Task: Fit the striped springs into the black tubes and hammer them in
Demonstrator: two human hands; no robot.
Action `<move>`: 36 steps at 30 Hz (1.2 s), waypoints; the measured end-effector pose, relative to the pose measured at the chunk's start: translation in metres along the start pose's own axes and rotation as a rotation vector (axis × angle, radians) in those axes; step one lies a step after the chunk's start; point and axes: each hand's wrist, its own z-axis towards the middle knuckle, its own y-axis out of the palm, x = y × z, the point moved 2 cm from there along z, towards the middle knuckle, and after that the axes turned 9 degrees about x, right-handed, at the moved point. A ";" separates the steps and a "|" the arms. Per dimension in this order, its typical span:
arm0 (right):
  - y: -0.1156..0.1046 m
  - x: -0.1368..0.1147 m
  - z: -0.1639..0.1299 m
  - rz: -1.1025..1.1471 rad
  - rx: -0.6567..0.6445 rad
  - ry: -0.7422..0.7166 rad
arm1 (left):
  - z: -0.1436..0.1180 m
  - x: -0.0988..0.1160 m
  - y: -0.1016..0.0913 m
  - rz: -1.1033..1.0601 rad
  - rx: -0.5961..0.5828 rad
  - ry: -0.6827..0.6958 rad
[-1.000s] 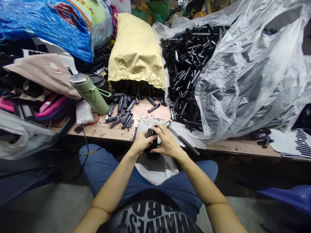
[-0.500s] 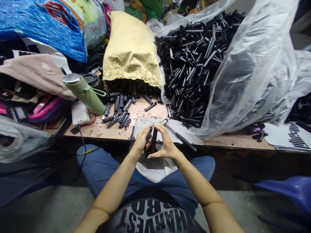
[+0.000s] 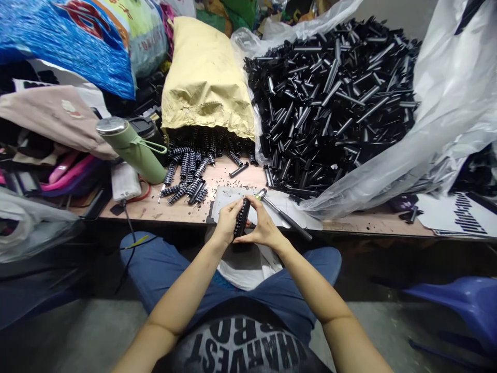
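My left hand point(image 3: 226, 223) is closed around a dark ridged rod point(image 3: 239, 220) with a row of small pale marks along it. My right hand point(image 3: 265, 223) grips a smooth black tube point(image 3: 245, 216) lengthwise between thumb and fingertips. The two pieces lie side by side, touching, above the front edge of the bench; whether they are joined I cannot tell. A hammer point(image 3: 285, 213) with a black handle lies on a white board point(image 3: 225, 196) just beyond my right hand.
Ridged black-and-white rods point(image 3: 190, 168) spill from a yellow sack point(image 3: 207, 77). A large heap of black tubes point(image 3: 330, 103) sits in a clear plastic bag point(image 3: 388, 176). At left stand a green bottle point(image 3: 135, 155) and a white power bank point(image 3: 125, 182). A blue stool point(image 3: 462, 300) is at right.
My hands have brought the ridged rod and the black tube together, and the rod's row of marks now faces up. The plastic bag's side has swung right, uncovering more of the heap.
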 end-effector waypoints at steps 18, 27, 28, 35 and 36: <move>0.010 0.025 0.007 0.250 0.038 0.176 | 0.016 0.012 0.012 0.065 0.039 -0.185; 0.030 0.043 0.008 -0.058 0.125 0.152 | 0.046 -0.006 0.000 0.543 0.008 0.383; 0.033 0.045 0.007 -0.114 0.133 0.145 | 0.048 -0.010 -0.003 0.671 0.009 0.562; -0.003 0.055 -0.019 -0.626 0.096 0.224 | 0.054 -0.038 -0.022 1.315 -0.228 1.268; -0.019 0.057 -0.026 -0.750 0.118 0.302 | 0.056 -0.038 -0.025 1.351 -0.270 1.308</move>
